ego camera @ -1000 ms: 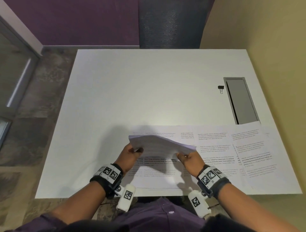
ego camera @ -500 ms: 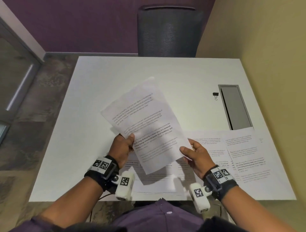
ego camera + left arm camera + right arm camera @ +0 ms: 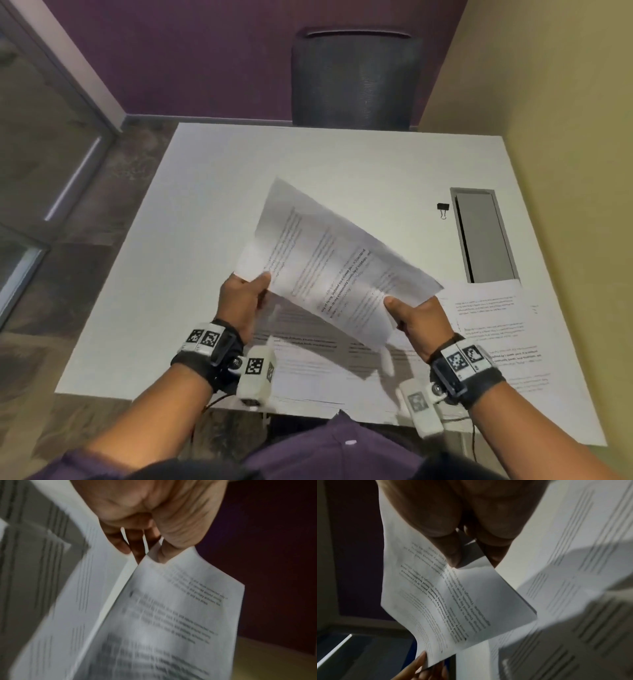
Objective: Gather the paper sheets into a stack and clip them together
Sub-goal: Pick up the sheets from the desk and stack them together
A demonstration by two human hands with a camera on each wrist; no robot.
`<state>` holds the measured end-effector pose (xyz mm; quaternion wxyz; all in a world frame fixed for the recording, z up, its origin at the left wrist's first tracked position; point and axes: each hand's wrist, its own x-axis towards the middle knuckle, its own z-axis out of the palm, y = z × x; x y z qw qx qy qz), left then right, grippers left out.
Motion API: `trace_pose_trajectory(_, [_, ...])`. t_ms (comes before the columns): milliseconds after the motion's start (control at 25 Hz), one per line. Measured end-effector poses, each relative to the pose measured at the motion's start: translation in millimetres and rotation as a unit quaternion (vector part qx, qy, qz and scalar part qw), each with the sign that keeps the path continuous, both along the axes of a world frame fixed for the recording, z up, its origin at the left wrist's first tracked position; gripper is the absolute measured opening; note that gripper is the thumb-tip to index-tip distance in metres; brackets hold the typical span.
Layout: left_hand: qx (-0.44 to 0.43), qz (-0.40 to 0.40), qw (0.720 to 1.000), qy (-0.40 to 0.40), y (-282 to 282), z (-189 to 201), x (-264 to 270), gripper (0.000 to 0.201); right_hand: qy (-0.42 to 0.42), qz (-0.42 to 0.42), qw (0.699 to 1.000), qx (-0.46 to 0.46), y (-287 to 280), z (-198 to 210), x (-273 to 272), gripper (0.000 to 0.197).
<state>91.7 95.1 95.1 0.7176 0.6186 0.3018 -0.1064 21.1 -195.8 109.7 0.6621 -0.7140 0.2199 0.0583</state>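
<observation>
Above the near edge of the white table (image 3: 212, 192), the person holds a printed sheet (image 3: 329, 267) slantwise in the air, well clear of the surface. Their left hand (image 3: 241, 303) pinches the sheet's left corner, thumb on top and fingers underneath; their right hand (image 3: 416, 323) grips the lower right edge the same way. From the wrist views I cannot tell whether this is one sheet or a few held together.

More printed sheets (image 3: 489, 318) lie spread along the near side of the table, overlapping, some running under the hands and out to the right. The black binder clip (image 3: 443, 209) sits far off, just beside the grey recessed panel (image 3: 483, 236), not yet touched.

Gathering looks to be only beginning, and the risks lie in the paper itself. Held by two corners only, the sheet sags and curls, so I reckon it could buckle or crease if the hands draw together. A quick swing downward might fan air across the loose pages and push those nearest the table's edge off onto the floor. If it lands askew on the others, the edges will not square up, and the clip would then bite a ragged stack or miss the lowest page altogether.
</observation>
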Motion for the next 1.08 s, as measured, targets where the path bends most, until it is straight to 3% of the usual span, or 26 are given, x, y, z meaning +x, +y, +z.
trace_pose_trajectory(80, [0.112,-0.010,0.992,-0.051,16,1,1,0.041,-0.015,0.049,0.999,-0.013,-24,0,-4,0.014])
trace_pose_trajectory(160, [0.199,-0.124,0.967,-0.099,18,3,-3,0.073,0.002,0.089,0.995,-0.037,-44,-10,-3,0.018])
trace_pose_trajectory(240, [0.182,-0.224,0.951,-0.110,10,-2,-8,0.084,0.019,0.133,0.984,-0.115,-54,-23,-2,0.015])
trace_pose_trajectory(360, [0.159,-0.224,0.956,-0.101,-5,-12,-16,0.067,0.010,0.188,0.967,-0.171,-62,-44,-5,0.019])
trace_pose_trajectory(440, [0.159,-0.168,0.969,-0.090,-12,-18,-25,0.050,0.006,0.181,0.969,-0.165,-64,-50,-10,0.005])
trace_pose_trajectory(560, [0.131,-0.119,0.982,-0.069,-23,-27,-38,0.041,0.049,0.151,0.979,-0.124,-58,-56,-17,0.010])
trace_pose_trajectory(640, [0.130,-0.130,0.983,-0.016,-29,-41,-48,0.037,0.097,0.147,0.977,-0.119,-51,-69,-23,0.016])
trace_pose_trajectory(760, [0.141,-0.158,0.976,0.052,-34,-61,-62,0.032,0.130,0.160,0.969,-0.133,-44,-84,-34,0.008])
trace_pose_trajectory(880, [0.152,-0.128,0.979,0.048,-31,-68,-67,0.032,0.099,0.191,0.966,-0.141,-42,-82,-36,0.031])
trace_pose_trajectory(960, [0.146,-0.135,0.979,0.048,-31,-72,-72,0.029,0.101,0.189,0.967,-0.138,-43,-82,-37,0.026])
trace_pose_trajectory(1080, [0.204,-0.175,0.961,0.065,-32,-71,-78,0.018,0.127,0.186,0.966,-0.131,-40,-82,-39,0.025])
